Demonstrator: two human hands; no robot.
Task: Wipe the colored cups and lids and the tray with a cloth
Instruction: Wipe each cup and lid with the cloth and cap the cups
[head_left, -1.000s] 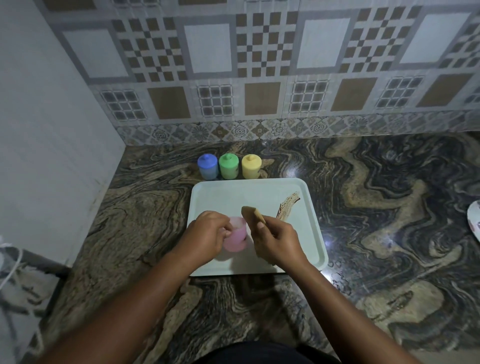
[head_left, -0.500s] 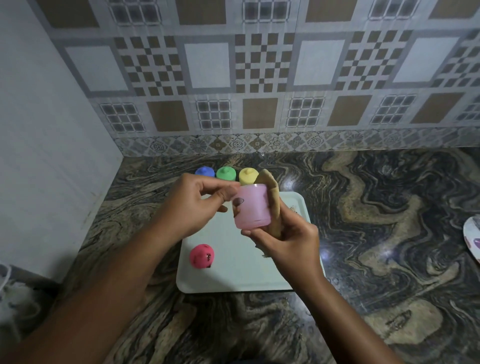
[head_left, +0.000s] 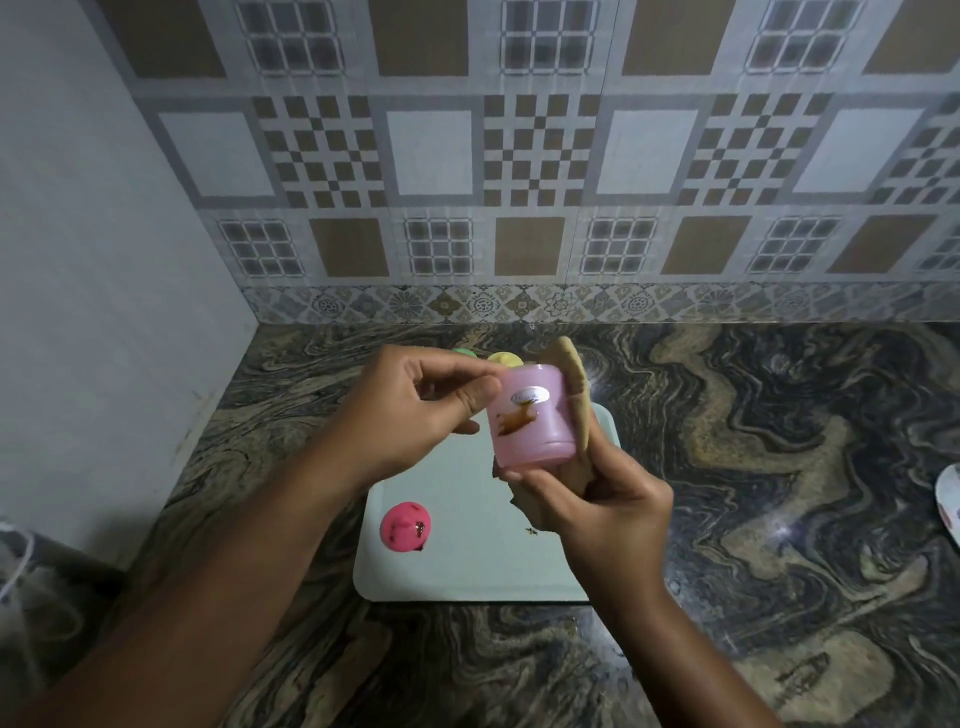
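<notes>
A pink cup (head_left: 532, 415) with a brown smear on its side is held up above the pale tray (head_left: 467, 577). My left hand (head_left: 415, 415) pinches the cup's rim between thumb and fingers. My right hand (head_left: 597, 499) holds a tan cloth (head_left: 574, 384) against the cup's right side and supports its base. A pink lid (head_left: 405, 526) with brown spots lies on the tray's left part. The tops of a yellow cup (head_left: 505, 358) and a green cup (head_left: 464, 352) show behind my left hand; the blue cup is hidden.
A small brown smear (head_left: 531, 530) marks the tray near my right hand. The marbled counter (head_left: 779, 467) ends at a tiled back wall and a plain left wall. A white plate edge (head_left: 948, 499) shows at the far right.
The pink cup went from the tray up into the air and its lid now lies on the tray. In the last half second the cup turned so its smear faces me.
</notes>
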